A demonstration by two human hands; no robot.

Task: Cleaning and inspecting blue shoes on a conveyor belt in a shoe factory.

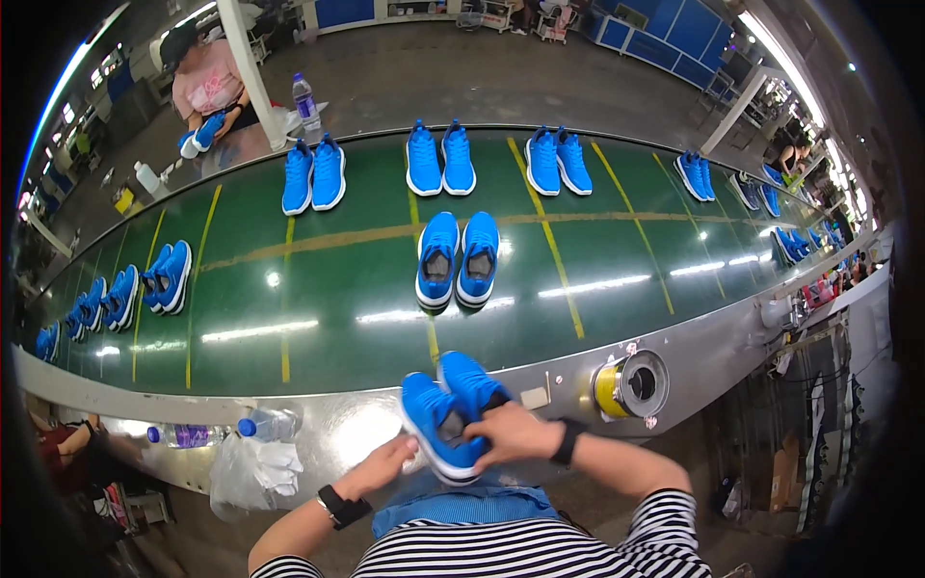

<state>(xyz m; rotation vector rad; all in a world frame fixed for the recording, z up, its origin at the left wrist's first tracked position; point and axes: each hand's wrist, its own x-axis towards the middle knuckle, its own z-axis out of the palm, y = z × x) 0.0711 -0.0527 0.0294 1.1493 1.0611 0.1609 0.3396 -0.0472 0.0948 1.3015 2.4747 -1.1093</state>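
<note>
A pair of blue sneakers with white soles is just in front of me at the belt's near edge, toes pointing away: a left sneaker (424, 409) and a right sneaker (468, 381). My right hand (515, 435) is closed around the heel end of the pair, its fingers reaching to the left sneaker's collar. Beside the left sneaker's outer heel is my left hand (383, 464), fingers stretched toward the sole's edge, partly hidden. Farther off on the green belt stands another pair of blue sneakers (438, 252), heels toward me.
Several more blue pairs stand along the green conveyor belt (347, 275). On the metal ledge (356, 429) are plastic bottles (193, 436), a crumpled plastic bag (252, 472) and a round yellow-and-silver container (631, 384). Across the belt, a person (207, 82) handles a shoe.
</note>
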